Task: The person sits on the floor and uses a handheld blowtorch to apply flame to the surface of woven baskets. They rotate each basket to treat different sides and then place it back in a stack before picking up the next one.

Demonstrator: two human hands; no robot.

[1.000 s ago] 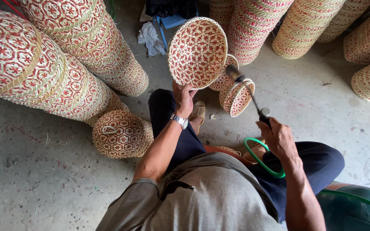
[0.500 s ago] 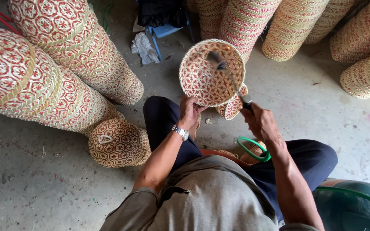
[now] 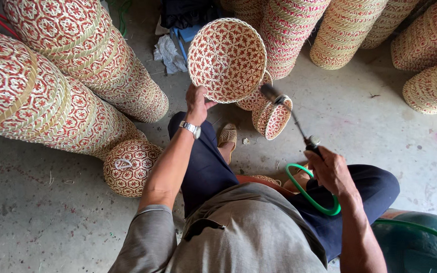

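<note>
My left hand (image 3: 197,102) grips the lower rim of a round woven basket (image 3: 227,58), red and cream, held up with its open inside facing me. My right hand (image 3: 331,170) holds a torch-like metal wand (image 3: 290,115) by its handle; the nozzle tip sits just off the basket's right rim. A green hose (image 3: 309,196) loops from the handle down past my knee. A smaller woven basket (image 3: 272,120) lies on the floor under the wand.
Long stacks of nested woven baskets (image 3: 61,76) lie to the left and across the back (image 3: 340,30). One round basket (image 3: 130,167) rests bottom-up by my left knee. A green tank (image 3: 421,242) sits at the lower right. Crumpled rags (image 3: 169,50) lie behind.
The wand has come out of the basket's inside and now points at its right rim. My left hand has lifted the basket and turned its opening toward me.
</note>
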